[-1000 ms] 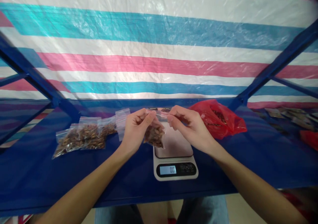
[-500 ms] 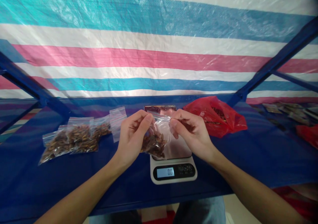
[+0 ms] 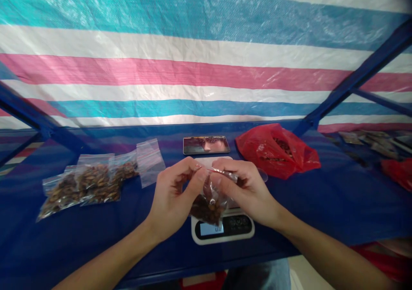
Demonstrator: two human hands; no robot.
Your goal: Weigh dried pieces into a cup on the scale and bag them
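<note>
Between my two hands hangs a clear zip bag (image 3: 209, 210) with dark brown dried pieces in its lower part. My left hand (image 3: 178, 195) pinches the bag's top edge between thumb and forefinger. Close beside it, my right hand (image 3: 246, 187) pinches the same top edge, thumb and fingers pressed together. Underneath is a white digital scale (image 3: 222, 239), its plate mostly covered by the bag and hands. The lit display is partly hidden by the bag.
Filled zip bags (image 3: 96, 182) lie to the left, beside flat unfilled zip bags (image 3: 149, 163). A phone (image 3: 206, 145) showing a picture lies behind the scale. On the right sits an open red plastic bag (image 3: 277, 152) of brown pieces. Blue metal bars (image 3: 350, 84) slant at both sides.
Both hands have come lower and closer together with the zip bag, and my right thumb has moved left along its top. The phone behind is now uncovered.
</note>
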